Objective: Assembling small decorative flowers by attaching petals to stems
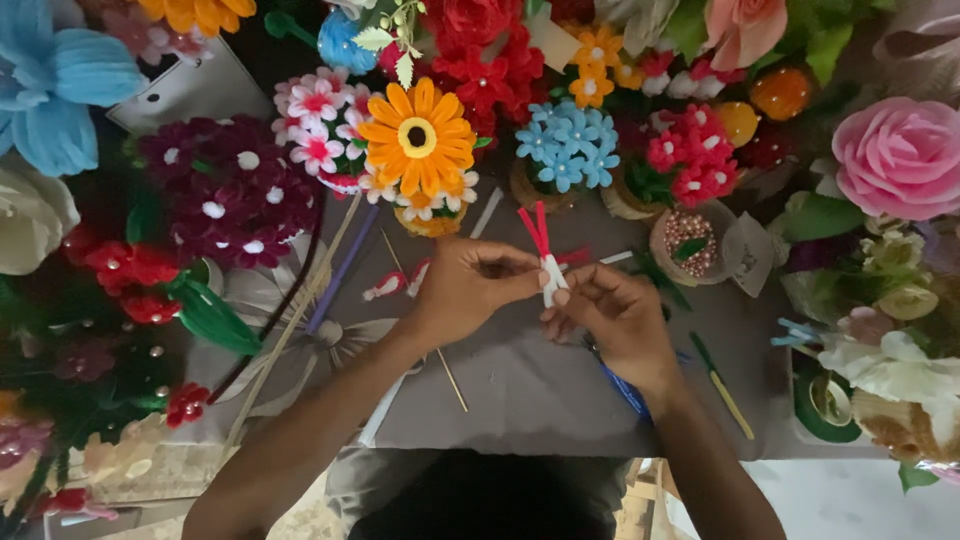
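Head view, straight down on a grey table (520,390): I see my left hand (465,290) and right hand (615,315) meeting above the table's middle, both pinched on a small stem (543,252) of red and white strands. Left fingertips grip the white wrapped part from one side, right fingertips from the other; the red ends fan upward toward the far edge. Beneath the right hand lies a blue stick (625,388). A thin wooden skewer (452,380) rests nearby. An orange flower (417,137) and blue blossoms (568,143) crowd the far edge; a pink rose (900,155) sits at the right edge.
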